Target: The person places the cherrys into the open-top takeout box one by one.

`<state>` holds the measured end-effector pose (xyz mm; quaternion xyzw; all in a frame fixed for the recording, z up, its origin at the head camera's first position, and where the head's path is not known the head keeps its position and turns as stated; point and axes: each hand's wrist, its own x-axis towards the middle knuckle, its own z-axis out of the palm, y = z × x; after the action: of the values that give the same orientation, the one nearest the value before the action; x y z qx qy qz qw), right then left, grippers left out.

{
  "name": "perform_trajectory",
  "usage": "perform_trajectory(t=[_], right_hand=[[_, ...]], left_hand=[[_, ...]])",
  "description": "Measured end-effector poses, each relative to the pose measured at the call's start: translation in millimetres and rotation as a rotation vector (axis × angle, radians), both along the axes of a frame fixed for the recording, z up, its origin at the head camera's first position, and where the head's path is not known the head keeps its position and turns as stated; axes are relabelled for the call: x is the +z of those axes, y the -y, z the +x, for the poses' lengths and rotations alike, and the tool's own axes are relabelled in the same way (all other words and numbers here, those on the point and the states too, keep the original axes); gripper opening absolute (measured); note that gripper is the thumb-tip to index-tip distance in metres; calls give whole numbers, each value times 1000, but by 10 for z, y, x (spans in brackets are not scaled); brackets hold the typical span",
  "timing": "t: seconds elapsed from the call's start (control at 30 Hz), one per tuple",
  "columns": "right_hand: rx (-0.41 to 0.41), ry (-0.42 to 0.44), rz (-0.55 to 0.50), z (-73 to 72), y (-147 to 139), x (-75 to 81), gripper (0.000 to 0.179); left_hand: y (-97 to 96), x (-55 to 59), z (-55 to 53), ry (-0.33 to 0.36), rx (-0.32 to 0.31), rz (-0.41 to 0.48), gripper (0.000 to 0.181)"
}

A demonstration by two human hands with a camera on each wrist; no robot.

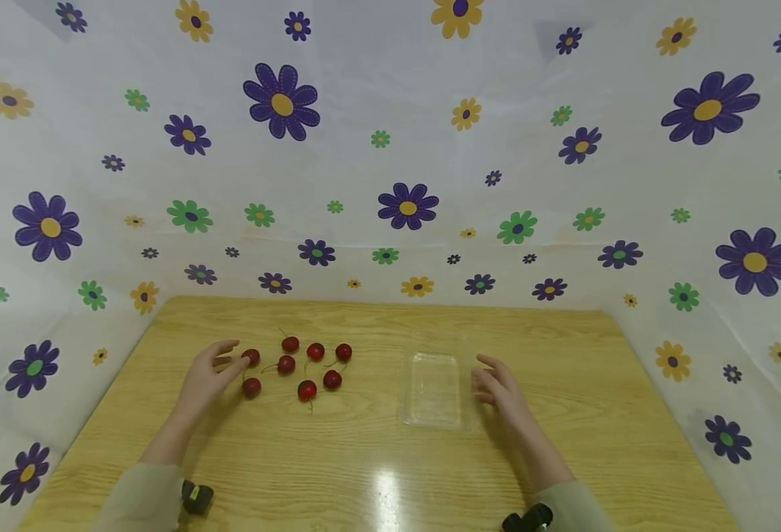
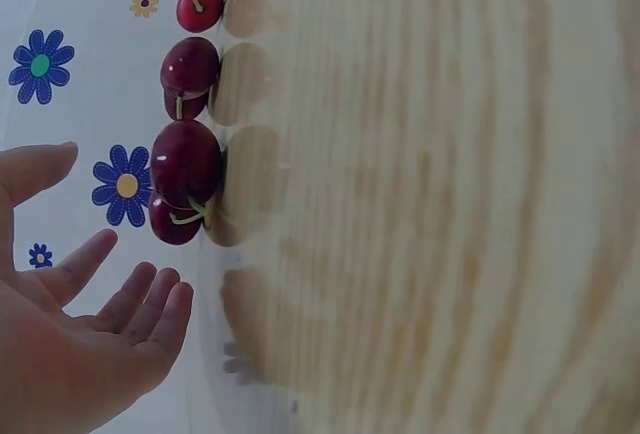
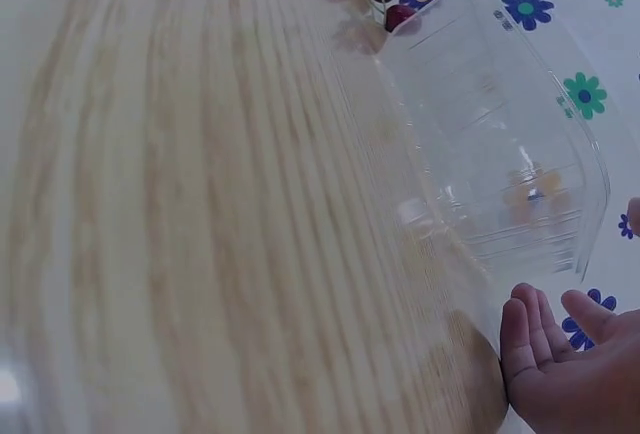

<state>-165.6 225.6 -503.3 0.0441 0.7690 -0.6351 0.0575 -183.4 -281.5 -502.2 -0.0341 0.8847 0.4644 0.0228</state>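
Several dark red cherries (image 1: 287, 364) with green stems lie loosely grouped on the left half of the table. Beside the leftmost ones is my left hand (image 1: 205, 375), thumb and fingers spread apart with nothing between them. In the left wrist view this hand (image 2: 95, 339) reaches toward a cherry (image 2: 186, 162), with a gap showing before it. A clear plastic box (image 1: 432, 426), open at the top, stands right of the cherries. My right hand (image 1: 505, 391) is just off the box's right side, fingers loosely bent and holding nothing; the right wrist view shows its fingertips close to the box wall (image 3: 500, 144).
The wood-grain table (image 1: 337, 473) reflects a bright light near its front edge. Behind and at both sides hangs a white cloth (image 1: 357, 96) printed with purple, yellow and green flowers. A black wrist strap (image 1: 197, 497) shows at the left sleeve, another (image 1: 528, 517) at the right.
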Motion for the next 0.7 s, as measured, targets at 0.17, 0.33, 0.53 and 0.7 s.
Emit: perform_trajectory(t=[0.17,0.33,0.53,0.7], right_hand=[[17,20,5,-21,-4,-27,55],[47,48,-19,-68,-5,-52,55],[109,58,-57,-78,-29,-76,57],[136,48,-55,-68,-39,-83,57]], left_hand=[[17,-76,-84,52,14,20,67],[55,-161,-118,66,27,67,67],[74,-225,-137,92,38,70,65],[69,-267,-169,95,49,32,61]])
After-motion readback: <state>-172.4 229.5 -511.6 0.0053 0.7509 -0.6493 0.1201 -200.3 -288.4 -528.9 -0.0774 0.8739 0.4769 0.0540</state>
